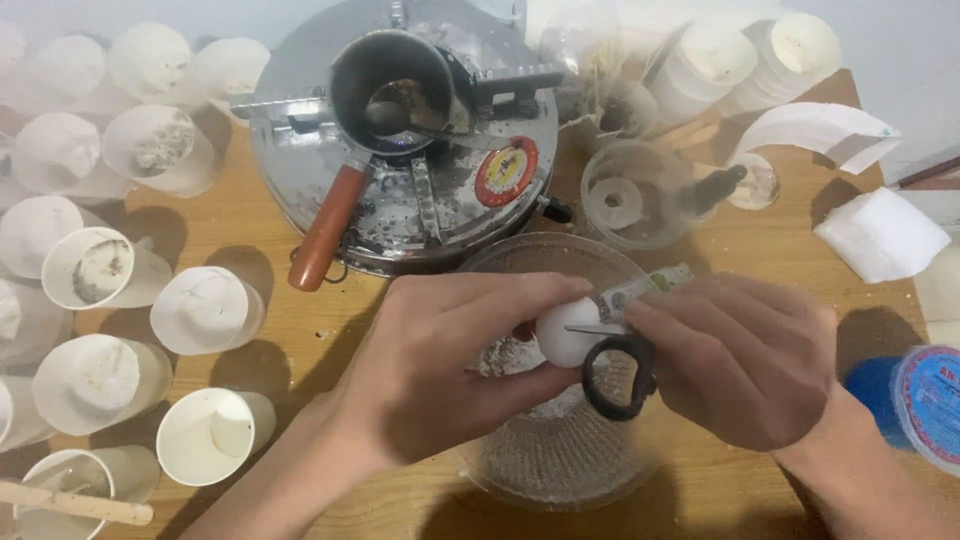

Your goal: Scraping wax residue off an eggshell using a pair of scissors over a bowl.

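My left hand (440,360) grips a white egg (565,335) over a clear plastic bowl (560,460) holding pale crumbly bits. My right hand (740,365) holds small black-handled scissors (615,375), thumb through one loop, with the blades touching the egg's top. Both hands meet above the bowl in the lower middle of the head view.
A round steel machine (410,140) with a dark funnel and an orange-brown handle (325,230) stands behind the bowl. Several white paper cups (205,310) crowd the left. A clear tub (635,195), stacked cups (715,60), white pads (880,235) and a blue-lidded jar (925,400) lie right.
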